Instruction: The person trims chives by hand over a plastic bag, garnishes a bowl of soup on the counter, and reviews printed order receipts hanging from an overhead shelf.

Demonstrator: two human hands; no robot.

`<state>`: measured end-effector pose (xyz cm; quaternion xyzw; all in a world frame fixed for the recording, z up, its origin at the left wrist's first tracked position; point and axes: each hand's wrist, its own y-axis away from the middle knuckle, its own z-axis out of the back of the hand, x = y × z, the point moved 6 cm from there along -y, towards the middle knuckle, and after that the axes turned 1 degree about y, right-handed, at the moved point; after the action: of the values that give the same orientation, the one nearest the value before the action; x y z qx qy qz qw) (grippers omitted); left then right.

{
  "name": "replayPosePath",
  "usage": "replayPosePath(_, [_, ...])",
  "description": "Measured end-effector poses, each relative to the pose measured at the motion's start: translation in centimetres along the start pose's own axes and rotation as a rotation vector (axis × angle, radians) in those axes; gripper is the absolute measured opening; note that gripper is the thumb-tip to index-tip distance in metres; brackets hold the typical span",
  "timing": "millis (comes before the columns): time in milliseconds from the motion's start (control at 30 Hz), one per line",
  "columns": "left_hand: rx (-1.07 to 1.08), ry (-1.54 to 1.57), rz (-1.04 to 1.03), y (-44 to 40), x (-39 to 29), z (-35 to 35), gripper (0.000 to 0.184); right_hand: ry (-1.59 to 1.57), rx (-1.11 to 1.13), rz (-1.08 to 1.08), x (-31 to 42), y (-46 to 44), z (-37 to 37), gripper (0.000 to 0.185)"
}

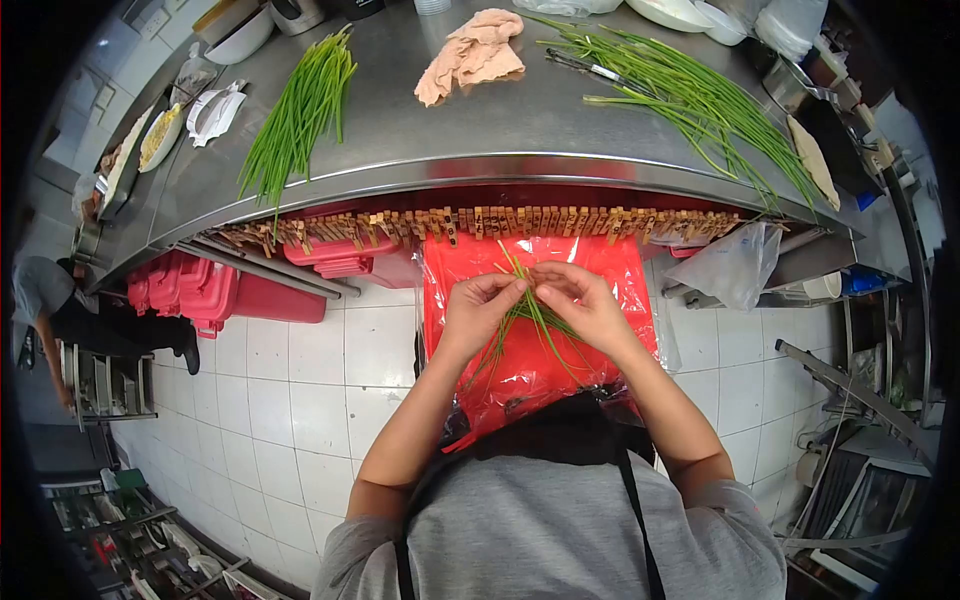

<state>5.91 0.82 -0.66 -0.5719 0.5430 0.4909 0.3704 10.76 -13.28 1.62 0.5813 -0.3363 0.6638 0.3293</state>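
Note:
Both of my hands meet over a red plastic sheet (600, 340) at my lap. My left hand (482, 308) pinches thin green stalks (540, 318) between thumb and fingers. Close beside it on the right, my right hand (580, 300) is also closed on the stalks, near their upper ends. The stalks fan out below my fingers, and several loose ones rest on the red plastic. On the steel counter lie a green bunch (300, 115) at the left and a larger, spread bunch (690, 90) at the right.
Wooden clothespins (540, 221) line the edge of the steel counter (400, 140). A peach cloth (472, 57) lies on top. Pink bins (270, 297) stand below left; a clear bag (728, 265) hangs at right. Another person (90, 315) is at far left.

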Motion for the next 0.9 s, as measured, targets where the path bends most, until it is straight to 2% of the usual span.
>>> replayPosePath(67, [0.017, -0.032, -0.027, 0.2, -0.4, -0.3, 0.013, 0.101, -0.029, 0.049, 1.2, -0.9, -0.4, 0.018])
replayPosePath(267, [0.035, -0.259, -0.082, 0.6, -1.4, -0.7, 0.015, -0.162, -0.046, 0.021, 1.8, -2.1, -0.8, 0.012])
replayPosePath(367, [0.006, -0.377, -0.153, 0.6, -3.9, -0.5, 0.017, 0.13, -0.07, 0.111, 3.0, -2.0, -0.2, 0.013])
replayPosePath(467, [-0.158, -0.137, -0.233, 0.6, -7.1, -0.4, 0.017, 0.308, -0.059, 0.162, 5.0, -1.5, 0.0, 0.013])
replayPosePath(567, [-0.008, -0.527, -0.48, 0.6, -10.0, -1.3, 0.02, 0.376, -0.013, 0.166, 5.9, -1.2, -0.2, 0.014])
replayPosePath(667, [0.162, -0.739, -0.403, 0.1, -9.4, -0.8, 0.025, 0.443, 0.039, 0.101, 6.6, -1.0, -0.2, 0.011])
replayPosePath(767, [0.169, -0.618, -0.382, -0.2, -8.9, -0.7, 0.02, 0.438, 0.058, 0.09, 7.0, -0.9, -0.1, 0.011])
replayPosePath(867, [0.033, -0.022, -0.211, -0.9, -6.9, 1.2, 0.011, 0.399, 0.083, 0.059, 6.5, -0.7, 0.2, 0.012])
replayPosePath(900, [-0.006, -0.014, -0.21, -1.1, -6.8, 1.8, 0.009, 0.379, 0.082, 0.05, 6.3, -0.6, 0.3, 0.012])
